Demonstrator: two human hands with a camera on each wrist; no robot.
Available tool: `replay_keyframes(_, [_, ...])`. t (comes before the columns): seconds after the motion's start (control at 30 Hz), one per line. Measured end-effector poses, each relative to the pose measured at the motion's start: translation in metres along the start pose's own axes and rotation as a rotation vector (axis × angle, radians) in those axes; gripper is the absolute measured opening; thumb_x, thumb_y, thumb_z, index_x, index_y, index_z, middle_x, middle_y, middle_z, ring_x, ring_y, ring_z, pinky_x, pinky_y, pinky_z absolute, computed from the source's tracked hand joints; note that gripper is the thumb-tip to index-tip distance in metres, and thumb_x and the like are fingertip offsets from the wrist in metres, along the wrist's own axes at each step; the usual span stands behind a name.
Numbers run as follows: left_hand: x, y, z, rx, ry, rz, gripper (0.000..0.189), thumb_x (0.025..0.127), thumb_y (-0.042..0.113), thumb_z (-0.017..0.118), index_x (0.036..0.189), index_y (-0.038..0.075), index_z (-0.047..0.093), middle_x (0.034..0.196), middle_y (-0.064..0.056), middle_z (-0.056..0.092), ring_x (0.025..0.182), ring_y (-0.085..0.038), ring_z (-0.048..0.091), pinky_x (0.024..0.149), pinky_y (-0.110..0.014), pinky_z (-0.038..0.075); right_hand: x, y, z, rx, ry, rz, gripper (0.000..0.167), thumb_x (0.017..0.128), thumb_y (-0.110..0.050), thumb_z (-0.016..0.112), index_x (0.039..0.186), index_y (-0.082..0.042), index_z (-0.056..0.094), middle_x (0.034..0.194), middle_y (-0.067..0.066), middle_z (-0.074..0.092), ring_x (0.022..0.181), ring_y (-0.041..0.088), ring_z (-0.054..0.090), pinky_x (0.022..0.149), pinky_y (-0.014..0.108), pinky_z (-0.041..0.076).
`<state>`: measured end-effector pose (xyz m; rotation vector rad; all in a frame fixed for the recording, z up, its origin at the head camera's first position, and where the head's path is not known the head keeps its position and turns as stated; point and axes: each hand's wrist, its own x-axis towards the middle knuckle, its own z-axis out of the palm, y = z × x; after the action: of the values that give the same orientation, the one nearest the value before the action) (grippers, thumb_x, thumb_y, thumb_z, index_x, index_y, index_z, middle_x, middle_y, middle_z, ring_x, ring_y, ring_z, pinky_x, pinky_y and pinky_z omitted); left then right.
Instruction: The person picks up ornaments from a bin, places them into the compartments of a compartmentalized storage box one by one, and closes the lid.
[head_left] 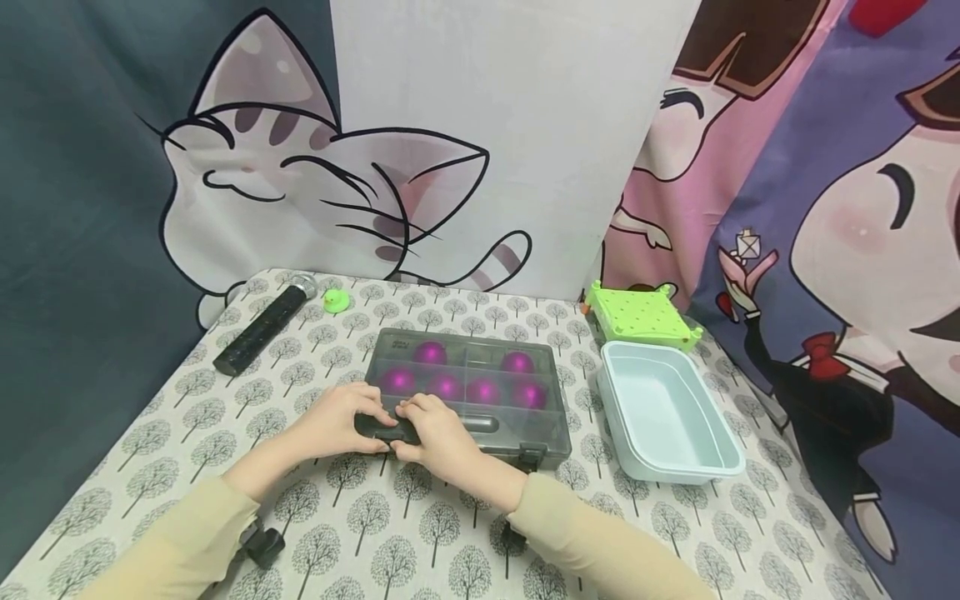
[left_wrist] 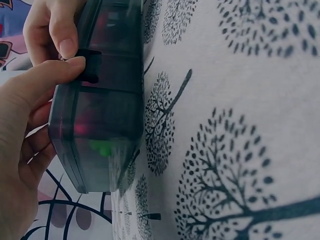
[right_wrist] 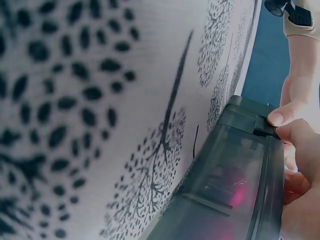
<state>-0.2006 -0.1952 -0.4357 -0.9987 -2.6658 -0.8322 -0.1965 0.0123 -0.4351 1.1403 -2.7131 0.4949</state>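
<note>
A dark see-through plastic storage case (head_left: 517, 426) lies flat with its lid down, several purple balls (head_left: 431, 354) showing through it. Both hands meet at the latch (left_wrist: 90, 66) on the left part of its front edge. The left hand (head_left: 341, 421) grips the case there, thumb on the latch and fingers bent over the lid. Close beside it, the right hand (head_left: 441, 433) has its thumb at the same latch and its curled fingers on the lid. A second latch (head_left: 532, 456) sits on the front right, untouched.
A pale blue basin (head_left: 626, 454) stands right of the case, with a green plastic rack (head_left: 643, 315) behind it. Back left lie a black microphone (head_left: 266, 329) and a small green duck (head_left: 336, 300). A tree-patterned cloth (head_left: 442, 521) covers the table; printed curtains hang behind.
</note>
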Motion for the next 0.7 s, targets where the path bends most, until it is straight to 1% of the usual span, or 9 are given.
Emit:
replay_keyframes(0.13, [0.001,0.001,-0.001,0.026,-0.010,-0.007,0.025,0.064,0.025,0.087,0.087,0.023,0.079,0.076,0.017,0.057,0.075,-0.003,0.051,0.067,-0.020,0.043,0.001,-0.001,-0.001,-0.003,-0.009,0.003,0.045,0.085,-0.030,0.073,0.121,-0.004,0.065,0.116,0.004,0.066,0.105,0.016,0.059,0.095,0.026,0.055])
replay_keyframes(0.23, [0.003,0.000,-0.001,0.029,-0.018,-0.014,0.026,0.062,0.027,0.088,0.086,0.025,0.077,0.076,0.017,0.053,0.074,-0.002,0.047,0.067,-0.020,0.042,0.003,0.002,-0.003,0.020,-0.025,-0.002,0.046,0.084,-0.030,0.074,0.121,-0.004,0.065,0.115,0.003,0.065,0.104,0.016,0.058,0.095,0.026,0.054])
replay_keyframes(0.37, [0.007,-0.001,-0.005,0.008,-0.063,-0.024,0.030,0.061,0.029,0.089,0.087,0.025,0.076,0.076,0.015,0.050,0.073,-0.002,0.044,0.067,-0.019,0.041,0.004,0.007,-0.010,0.086,-0.070,-0.013,0.045,0.084,-0.028,0.074,0.122,-0.005,0.064,0.118,0.004,0.065,0.108,0.016,0.059,0.097,0.025,0.054])
replay_keyframes(0.43, [0.011,-0.002,-0.007,-0.010,-0.093,-0.027,0.032,0.061,0.032,0.090,0.089,0.024,0.076,0.077,0.015,0.053,0.074,-0.002,0.045,0.069,-0.020,0.042,0.004,0.011,-0.015,0.127,-0.085,-0.012,0.044,0.084,-0.026,0.073,0.122,-0.005,0.063,0.121,0.005,0.065,0.111,0.017,0.060,0.099,0.027,0.053])
replay_keyframes(0.53, [0.018,-0.002,-0.011,-0.047,-0.115,-0.027,0.035,0.066,0.037,0.088,0.094,0.019,0.076,0.081,0.014,0.061,0.076,-0.003,0.052,0.073,-0.023,0.048,0.001,0.019,-0.023,0.186,-0.068,-0.008,0.042,0.084,-0.023,0.073,0.121,-0.005,0.064,0.121,0.006,0.066,0.112,0.019,0.062,0.102,0.031,0.052])
replay_keyframes(0.63, [0.028,0.000,-0.012,-0.054,-0.103,-0.015,0.032,0.076,0.039,0.081,0.097,0.015,0.076,0.086,0.011,0.068,0.081,-0.005,0.061,0.079,-0.028,0.054,-0.005,0.030,-0.033,0.218,-0.017,0.003,0.039,0.084,-0.022,0.073,0.118,-0.004,0.065,0.118,0.008,0.068,0.112,0.022,0.063,0.103,0.036,0.053])
replay_keyframes(0.7, [0.035,0.003,-0.009,-0.024,-0.081,-0.004,0.027,0.081,0.037,0.077,0.097,0.015,0.076,0.087,0.009,0.070,0.083,-0.007,0.063,0.081,-0.032,0.056,-0.010,0.040,-0.039,0.238,0.014,0.023,0.038,0.084,-0.021,0.073,0.117,-0.003,0.065,0.118,0.009,0.068,0.111,0.023,0.064,0.102,0.038,0.053])
